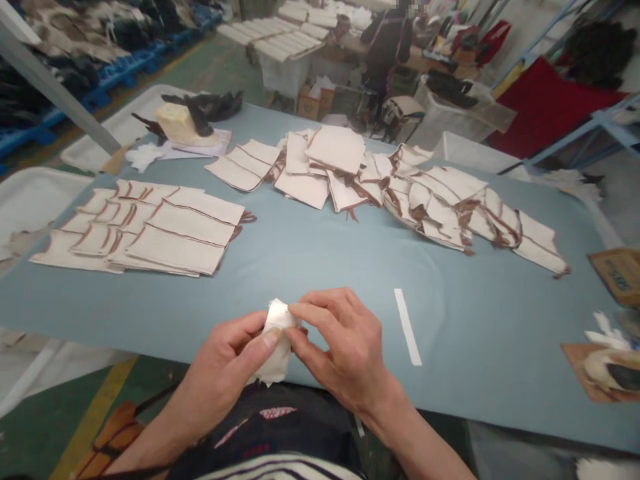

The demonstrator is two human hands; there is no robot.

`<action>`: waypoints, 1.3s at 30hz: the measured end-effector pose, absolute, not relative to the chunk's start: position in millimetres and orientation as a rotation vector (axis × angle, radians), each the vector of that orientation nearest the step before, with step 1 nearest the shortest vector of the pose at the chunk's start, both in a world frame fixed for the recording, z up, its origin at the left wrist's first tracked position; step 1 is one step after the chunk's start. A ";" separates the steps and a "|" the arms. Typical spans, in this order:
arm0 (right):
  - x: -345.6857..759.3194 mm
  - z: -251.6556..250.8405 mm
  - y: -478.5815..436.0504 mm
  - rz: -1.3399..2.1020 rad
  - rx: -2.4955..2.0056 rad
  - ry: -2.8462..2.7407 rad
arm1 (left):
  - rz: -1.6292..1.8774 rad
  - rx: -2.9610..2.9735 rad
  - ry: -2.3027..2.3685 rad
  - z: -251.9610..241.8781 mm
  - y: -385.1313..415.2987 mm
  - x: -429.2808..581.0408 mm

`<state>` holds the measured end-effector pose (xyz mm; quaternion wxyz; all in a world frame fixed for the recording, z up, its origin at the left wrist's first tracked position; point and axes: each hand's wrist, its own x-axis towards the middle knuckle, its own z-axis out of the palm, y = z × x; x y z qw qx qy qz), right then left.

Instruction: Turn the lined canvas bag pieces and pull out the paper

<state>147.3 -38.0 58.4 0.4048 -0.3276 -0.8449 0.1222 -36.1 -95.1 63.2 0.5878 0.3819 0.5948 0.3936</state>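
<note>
Near the table's front edge, both my hands hold a small piece of white cloth [277, 363] with frayed edges. My left hand [227, 357] pinches it between thumb and fingers from the left side. The fingertips of my right hand [345, 340] are closed on its upper right part, where a folded white bit shows. Whether that bit is a separate strip is not clear. A narrow white strip [408, 327] lies flat on the blue table [320, 257], right of my right hand and apart from it.
Overlapping cream fabric pieces [185, 230] with brown edging lie at the left. A looser heap of similar pieces [335, 153] stretches across the back to the right. A yellowish block [177, 123] sits back left, cardboard [617, 273] at the right edge. A person [387, 50] is in the background.
</note>
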 end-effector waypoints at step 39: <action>241.6 42.9 -32.8 0.945 -1.110 -2.046 | 0.773 1.309 1.474 57.7 -88.3 54.3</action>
